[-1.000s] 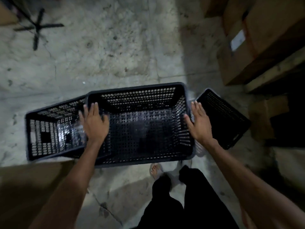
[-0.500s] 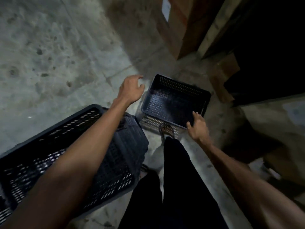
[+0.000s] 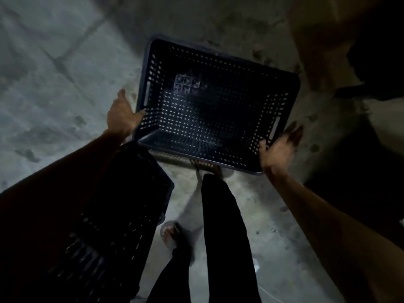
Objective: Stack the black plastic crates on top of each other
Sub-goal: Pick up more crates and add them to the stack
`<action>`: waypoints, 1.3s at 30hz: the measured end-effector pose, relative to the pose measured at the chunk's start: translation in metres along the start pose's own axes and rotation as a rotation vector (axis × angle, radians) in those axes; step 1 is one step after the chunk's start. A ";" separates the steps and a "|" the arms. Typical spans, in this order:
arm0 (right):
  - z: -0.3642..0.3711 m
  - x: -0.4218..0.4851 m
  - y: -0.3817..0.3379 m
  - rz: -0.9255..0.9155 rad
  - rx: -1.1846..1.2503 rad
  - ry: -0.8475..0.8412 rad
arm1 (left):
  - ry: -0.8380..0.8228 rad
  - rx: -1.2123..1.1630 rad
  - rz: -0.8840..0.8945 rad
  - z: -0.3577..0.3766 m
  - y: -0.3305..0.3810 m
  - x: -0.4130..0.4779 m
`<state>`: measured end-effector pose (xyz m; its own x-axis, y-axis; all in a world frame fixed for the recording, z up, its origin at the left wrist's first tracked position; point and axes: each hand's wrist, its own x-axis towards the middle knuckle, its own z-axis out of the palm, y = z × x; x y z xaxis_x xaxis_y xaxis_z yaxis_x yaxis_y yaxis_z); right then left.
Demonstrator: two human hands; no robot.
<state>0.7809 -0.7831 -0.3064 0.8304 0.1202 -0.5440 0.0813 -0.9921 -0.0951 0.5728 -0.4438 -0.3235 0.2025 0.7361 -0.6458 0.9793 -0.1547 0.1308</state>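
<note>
A black perforated plastic crate (image 3: 214, 110) sits open side up on the concrete floor in the middle of the head view. My left hand (image 3: 121, 114) lies against its near left corner with fingers stretched out. Beside the near right corner my right hand (image 3: 279, 147) is blurred, with fingers spread just off the wall. Neither hand is closed around the rim. A second black crate (image 3: 113, 215) is at the lower left, dark and partly hidden under my left forearm.
My legs in black trousers (image 3: 220, 226) and a sandalled foot (image 3: 169, 235) stand just in front of the middle crate. Brown cardboard boxes (image 3: 317, 29) and a dark gap fill the upper right. Stained concrete floor (image 3: 54, 73) stretches to the left.
Both hands left the large crate on the left and swung right to the smaller crate. The view turned right and dropped closer to it, and the hands now flank its two near corners.
</note>
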 end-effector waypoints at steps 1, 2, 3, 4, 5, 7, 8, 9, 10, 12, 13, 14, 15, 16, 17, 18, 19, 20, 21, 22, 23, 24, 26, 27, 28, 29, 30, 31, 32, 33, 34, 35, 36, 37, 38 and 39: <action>0.014 0.013 0.010 0.040 0.016 0.009 | 0.003 -0.019 0.001 0.016 0.000 0.012; 0.021 0.020 0.016 0.064 0.050 0.001 | 0.016 -0.051 -0.009 0.022 0.000 0.019; 0.028 0.027 0.021 0.088 0.124 0.000 | 0.038 -0.082 -0.016 0.029 0.000 0.026; 0.035 0.035 0.026 0.126 0.237 -0.001 | 0.052 -0.103 -0.023 0.036 0.000 0.033; 0.043 0.047 0.031 0.169 0.327 -0.002 | 0.061 -0.117 -0.025 0.047 0.002 0.042; 0.052 0.061 0.031 0.193 0.347 -0.022 | 0.078 -0.167 -0.050 0.056 0.003 0.051; 0.054 0.066 0.033 0.194 0.332 -0.024 | 0.091 -0.210 -0.068 0.059 0.003 0.053; 0.054 0.071 0.035 0.194 0.316 -0.019 | 0.107 -0.240 -0.077 0.059 0.003 0.054; 0.052 0.074 0.038 0.196 0.321 -0.031 | 0.112 -0.267 -0.086 0.056 0.005 0.053; 0.037 0.063 0.041 0.201 0.401 -0.078 | 0.103 -0.310 -0.083 0.039 0.008 0.039; 0.029 0.056 0.042 0.191 0.438 -0.060 | 0.104 -0.322 -0.077 0.028 0.011 0.030; 0.017 0.049 0.041 0.178 0.464 -0.017 | 0.105 -0.327 -0.070 0.011 0.016 0.020; -0.001 0.037 0.037 0.174 0.479 0.026 | 0.107 -0.330 -0.062 -0.011 0.021 0.007; -0.023 0.022 0.031 0.193 0.480 0.046 | 0.100 -0.329 -0.066 -0.037 0.026 -0.012; -0.050 0.005 0.024 0.212 0.488 0.060 | 0.101 -0.334 -0.059 -0.067 0.030 -0.033; -0.071 -0.009 0.019 0.224 0.492 0.067 | 0.096 -0.333 -0.044 -0.092 0.035 -0.050; -0.099 -0.026 0.013 0.207 0.500 0.073 | 0.104 -0.336 -0.025 -0.124 0.040 -0.072; -0.123 -0.045 0.007 0.180 0.509 0.075 | 0.117 -0.340 -0.012 -0.152 0.042 -0.093; -0.152 -0.067 0.001 0.142 0.524 0.081 | 0.133 -0.346 -0.005 -0.185 0.041 -0.121; -0.178 -0.087 -0.005 0.099 0.536 0.099 | 0.152 -0.355 0.006 -0.214 0.040 -0.144; -0.202 -0.104 -0.014 0.058 0.554 0.122 | 0.178 -0.360 0.016 -0.243 0.038 -0.165; -0.225 -0.124 -0.021 0.028 0.579 0.148 | 0.217 -0.365 0.024 -0.271 0.035 -0.188; -0.279 -0.177 -0.039 -0.063 0.649 0.186 | 0.313 -0.373 0.056 -0.334 0.016 -0.248; -0.294 -0.191 -0.048 -0.087 0.663 0.194 | 0.355 -0.372 0.062 -0.352 0.008 -0.264; -0.314 -0.210 -0.059 -0.129 0.670 0.225 | 0.410 -0.383 0.065 -0.374 -0.002 -0.285; -0.334 -0.235 -0.069 -0.198 0.678 0.264 | 0.462 -0.399 0.083 -0.399 -0.018 -0.313; -0.351 -0.256 -0.079 -0.246 0.685 0.293 | 0.497 -0.403 0.095 -0.417 -0.033 -0.336; -0.366 -0.276 -0.090 -0.299 0.701 0.319 | 0.543 -0.411 0.103 -0.432 -0.050 -0.356; -0.381 -0.302 -0.105 -0.362 0.713 0.340 | 0.600 -0.422 0.105 -0.451 -0.073 -0.382; -0.392 -0.319 -0.117 -0.412 0.717 0.355 | 0.651 -0.437 0.112 -0.463 -0.093 -0.400; -0.401 -0.339 -0.130 -0.462 0.726 0.363 | 0.707 -0.464 0.116 -0.475 -0.115 -0.421; -0.407 -0.353 -0.140 -0.517 0.728 0.375 | 0.757 -0.491 0.119 -0.483 -0.135 -0.439; -0.411 -0.372 -0.150 -0.580 0.726 0.390 | 0.810 -0.513 0.120 -0.491 -0.161 -0.459; -0.413 -0.391 -0.160 -0.651 0.722 0.403 | 0.862 -0.532 0.131 -0.496 -0.187 -0.478; -0.416 -0.410 -0.168 -0.710 0.708 0.416 | 0.898 -0.558 0.130 -0.499 -0.209 -0.494; -0.413 -0.434 -0.177 -0.771 0.700 0.439 | 0.932 -0.577 0.119 -0.499 -0.240 -0.514</action>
<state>0.6338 -0.6739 0.2907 0.8251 0.5326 0.1888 0.4437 -0.4039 -0.8000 0.2359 -0.4564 0.3518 -0.0187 0.9829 0.1831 0.7587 -0.1053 0.6428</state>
